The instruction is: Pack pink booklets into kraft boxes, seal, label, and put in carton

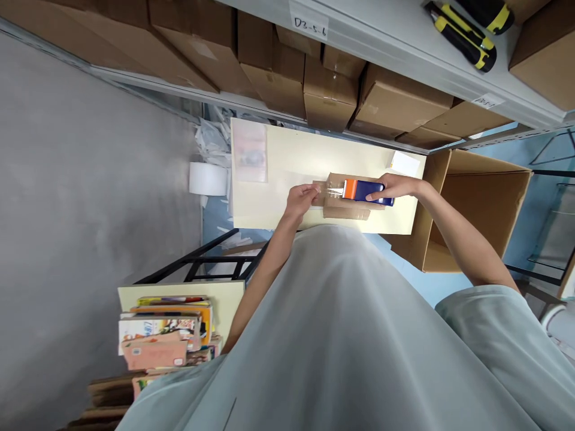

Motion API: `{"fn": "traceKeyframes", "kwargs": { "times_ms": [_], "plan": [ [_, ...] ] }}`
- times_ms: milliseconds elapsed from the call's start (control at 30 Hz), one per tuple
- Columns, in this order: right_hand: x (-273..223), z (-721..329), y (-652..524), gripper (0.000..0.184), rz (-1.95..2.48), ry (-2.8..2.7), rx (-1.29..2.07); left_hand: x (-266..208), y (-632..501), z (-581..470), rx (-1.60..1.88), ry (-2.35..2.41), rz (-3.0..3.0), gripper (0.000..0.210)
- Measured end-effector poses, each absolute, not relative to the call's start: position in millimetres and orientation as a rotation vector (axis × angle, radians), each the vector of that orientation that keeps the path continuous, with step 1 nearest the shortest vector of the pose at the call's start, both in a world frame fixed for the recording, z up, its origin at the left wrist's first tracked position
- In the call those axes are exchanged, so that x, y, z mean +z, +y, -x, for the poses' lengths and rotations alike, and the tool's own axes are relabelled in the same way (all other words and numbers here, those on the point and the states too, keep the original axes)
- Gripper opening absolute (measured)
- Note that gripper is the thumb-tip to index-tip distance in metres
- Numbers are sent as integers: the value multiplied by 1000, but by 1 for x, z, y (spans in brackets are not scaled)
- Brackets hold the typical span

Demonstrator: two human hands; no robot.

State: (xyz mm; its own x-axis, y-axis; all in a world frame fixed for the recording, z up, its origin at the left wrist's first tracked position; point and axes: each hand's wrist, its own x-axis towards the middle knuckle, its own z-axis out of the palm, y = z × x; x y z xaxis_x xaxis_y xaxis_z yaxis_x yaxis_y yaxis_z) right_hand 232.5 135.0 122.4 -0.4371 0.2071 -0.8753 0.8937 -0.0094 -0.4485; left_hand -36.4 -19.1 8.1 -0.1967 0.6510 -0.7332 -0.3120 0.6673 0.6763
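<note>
A small brown cardboard box (345, 212) lies on the cream table (287, 152), with flaps standing out from its sides. My right hand (390, 185) is wrapped round a dark blue and orange tape dispenser (360, 191), held over the top of the box. Shiny clear tape (335, 191) shows on the cardboard just left of the dispenser's toothed white edge. At the box's left end, my left hand (304, 199) is closed, thumb and fingers pinching the end flap (318, 193).
A big open carton (476, 203) stands right of the table. Yellow-black cutters (465, 39) lie on the shelf above rows of brown boxes (330, 90). A small white box (404, 163) and a pinkish plastic packet (250, 152) lie on the table. A white roll (208, 179) and stacked books (166, 335) are left.
</note>
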Motion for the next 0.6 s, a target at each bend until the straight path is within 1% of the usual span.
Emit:
{"fn": "traceKeyframes", "kwargs": {
  "times_ms": [267, 400, 600],
  "plan": [
    [116, -230, 128, 77, -1118, 1679, -1549, -9, -20, 35, 822, 1570, -256, 16],
    [110, -232, 120, 75, -1129, 1650, -1536, -23, -21, 32, 809, 1567, -254, 19],
    [110, -231, 105, 64, -1192, 1654, -1499, -37, -19, 21, 673, 1515, -281, 19]
  ]
}}
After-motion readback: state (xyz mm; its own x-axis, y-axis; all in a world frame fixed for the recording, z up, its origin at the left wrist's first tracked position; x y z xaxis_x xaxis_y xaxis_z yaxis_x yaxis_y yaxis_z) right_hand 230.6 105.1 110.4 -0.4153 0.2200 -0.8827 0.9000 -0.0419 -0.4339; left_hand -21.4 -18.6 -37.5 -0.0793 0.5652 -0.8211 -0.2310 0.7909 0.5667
